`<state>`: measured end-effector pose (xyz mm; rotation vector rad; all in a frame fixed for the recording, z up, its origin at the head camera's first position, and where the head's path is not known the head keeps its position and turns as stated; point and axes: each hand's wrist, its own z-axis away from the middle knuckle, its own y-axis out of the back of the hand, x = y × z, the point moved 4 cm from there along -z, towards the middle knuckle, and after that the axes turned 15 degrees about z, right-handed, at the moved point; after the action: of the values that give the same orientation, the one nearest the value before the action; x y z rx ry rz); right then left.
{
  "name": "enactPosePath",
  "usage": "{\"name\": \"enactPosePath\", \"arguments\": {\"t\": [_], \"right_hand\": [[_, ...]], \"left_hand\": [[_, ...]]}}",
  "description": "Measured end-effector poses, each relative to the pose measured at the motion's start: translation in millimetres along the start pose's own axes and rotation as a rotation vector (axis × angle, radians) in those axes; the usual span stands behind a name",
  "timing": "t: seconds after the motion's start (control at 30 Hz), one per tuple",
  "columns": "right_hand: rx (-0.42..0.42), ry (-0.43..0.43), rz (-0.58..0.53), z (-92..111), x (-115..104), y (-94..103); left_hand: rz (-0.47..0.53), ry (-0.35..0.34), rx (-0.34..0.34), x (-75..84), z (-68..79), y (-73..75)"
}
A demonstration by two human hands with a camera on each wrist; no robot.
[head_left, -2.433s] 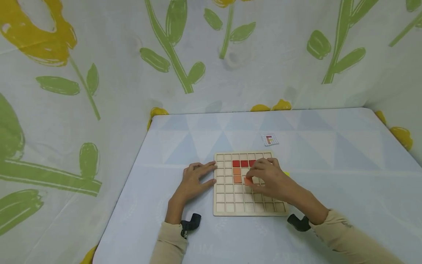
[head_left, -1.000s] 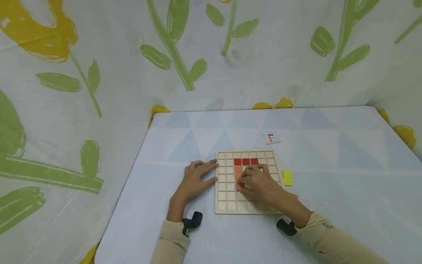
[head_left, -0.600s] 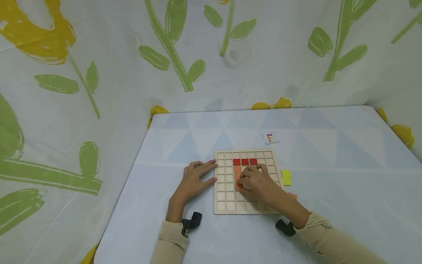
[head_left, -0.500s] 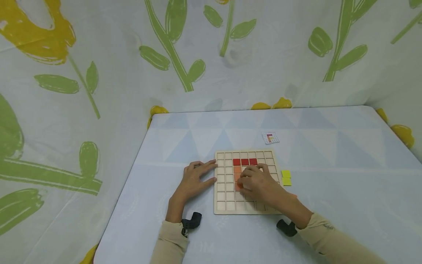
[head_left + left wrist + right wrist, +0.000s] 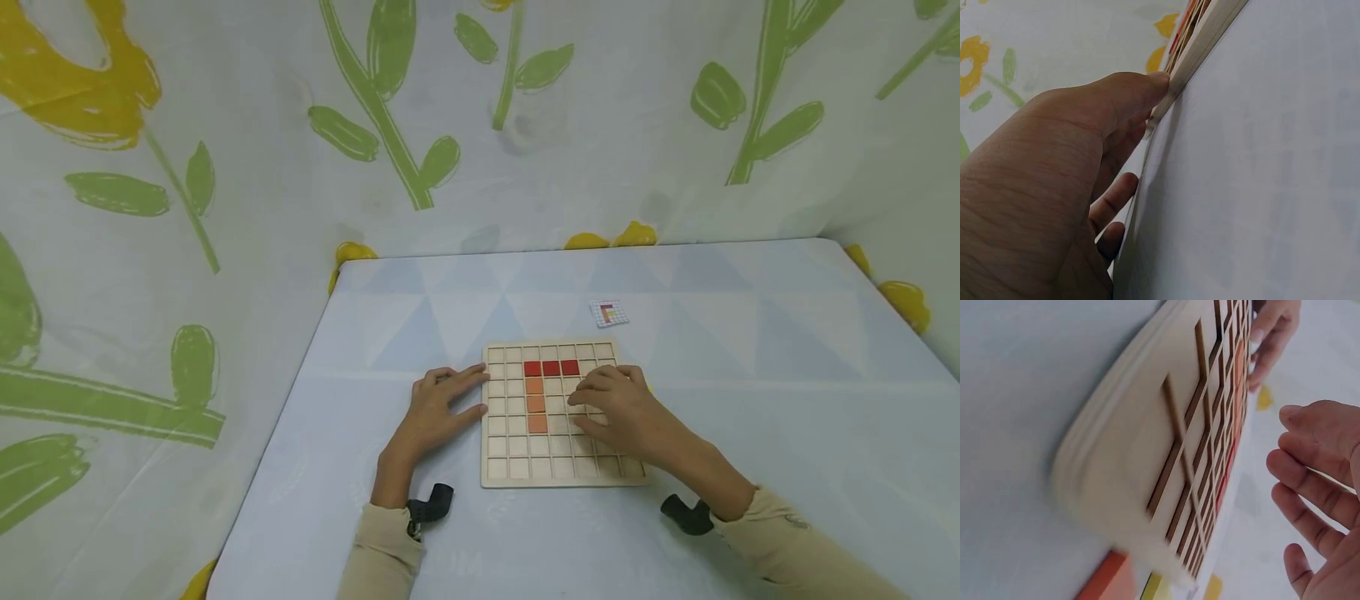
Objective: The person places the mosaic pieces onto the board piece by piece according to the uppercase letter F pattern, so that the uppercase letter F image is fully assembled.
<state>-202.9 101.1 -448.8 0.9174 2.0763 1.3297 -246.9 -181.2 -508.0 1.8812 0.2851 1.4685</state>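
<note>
A square wooden grid board lies on the table. Three red tiles form a row in it, and three orange tiles run down below the leftmost red one. My left hand rests at the board's left side, its thumb and fingertips touching the edge; the left wrist view shows the thumb against the side of the board. Over the right half of the board hovers my right hand, fingers loosely bent. In the right wrist view nothing sits between the fingers of that right hand.
Beyond the board lies a small card printed with a coloured grid pattern. A loose orange tile and a yellow tile lie beside the board, mostly hidden by my right arm in the head view. Patterned cloth hangs behind the table.
My right hand brought an orange tile left and set it in the board below the other two orange ones. It has let go and drawn back right. The left hand stays put.
</note>
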Motion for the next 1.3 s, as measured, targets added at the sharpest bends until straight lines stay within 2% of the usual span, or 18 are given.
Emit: {"name": "enactPosePath", "arguments": {"t": [0.33, 0.63, 0.77, 0.97, 1.07, 1.3], "right_hand": [[0.036, -0.04, 0.049, 27.3, 24.3, 12.6], [0.022, -0.096, 0.06, 48.2, 35.4, 22.8], [0.03, -0.107, 0.06, 59.5, 40.2, 24.3], [-0.012, -0.146, 0.061, 75.2, 45.4, 22.7], [-0.006, -0.161, 0.061, 80.4, 47.2, 22.3], [0.066, -0.113, 0.076, 90.7, 48.5, 21.0]], "left_hand": [[0.015, -0.007, 0.006, 1.0, 0.6, 0.6], [0.011, -0.013, 0.01, 1.5, 1.1, -0.5], [0.014, -0.013, 0.011, 0.9, 0.4, -1.3], [0.014, -0.007, 0.0, -2.3, -0.1, -2.8], [0.007, -0.009, 0.001, -2.9, -0.2, -2.9], [0.019, -0.01, 0.006, -2.3, 0.1, -1.9]]}}
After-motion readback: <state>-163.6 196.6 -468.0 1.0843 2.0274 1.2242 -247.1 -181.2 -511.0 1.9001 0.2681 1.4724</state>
